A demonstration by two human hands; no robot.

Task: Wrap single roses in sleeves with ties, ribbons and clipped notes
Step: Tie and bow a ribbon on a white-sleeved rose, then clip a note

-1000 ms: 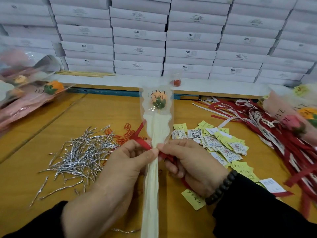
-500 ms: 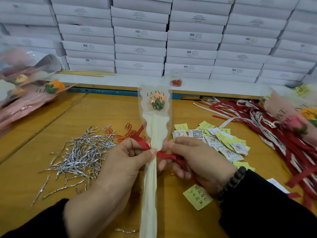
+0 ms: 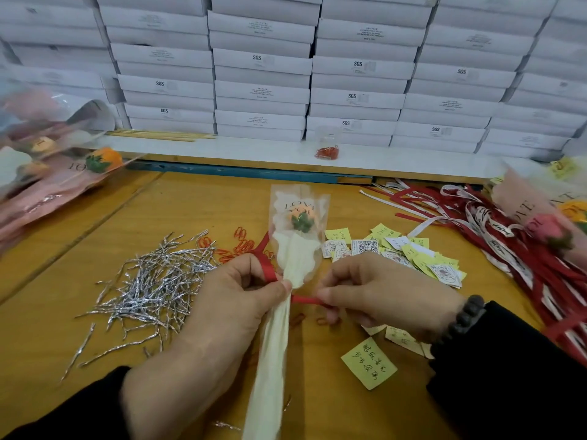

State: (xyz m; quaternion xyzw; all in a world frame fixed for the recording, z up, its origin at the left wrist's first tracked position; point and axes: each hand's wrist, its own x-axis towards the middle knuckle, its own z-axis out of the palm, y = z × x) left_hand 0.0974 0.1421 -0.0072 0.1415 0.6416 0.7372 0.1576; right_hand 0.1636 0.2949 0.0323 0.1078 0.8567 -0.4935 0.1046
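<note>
A small orange rose (image 3: 300, 217) sits inside a clear and cream sleeve (image 3: 295, 255) that stands upright in the middle of the table. My left hand (image 3: 235, 300) grips the gathered neck of the sleeve, thumb pressed on a red ribbon (image 3: 266, 265) that loops over its fingers. My right hand (image 3: 381, 293) pinches the ribbon's other end (image 3: 306, 300) just right of the neck and holds it taut. The sleeve's cream tail (image 3: 270, 369) hangs down between my wrists.
Silver twist ties (image 3: 152, 287) lie heaped on the left, red paper clips (image 3: 241, 246) behind them. Yellow and white notes (image 3: 409, 252) spread on the right, beside a pile of red and white ribbons (image 3: 508, 242). Wrapped roses (image 3: 57, 173) lie far left and far right (image 3: 546, 223). White boxes (image 3: 260, 74) are stacked behind.
My right hand has drawn its ribbon end out to the right, away from the sleeve neck, so the ribbon now runs taut. My left hand keeps its grip.
</note>
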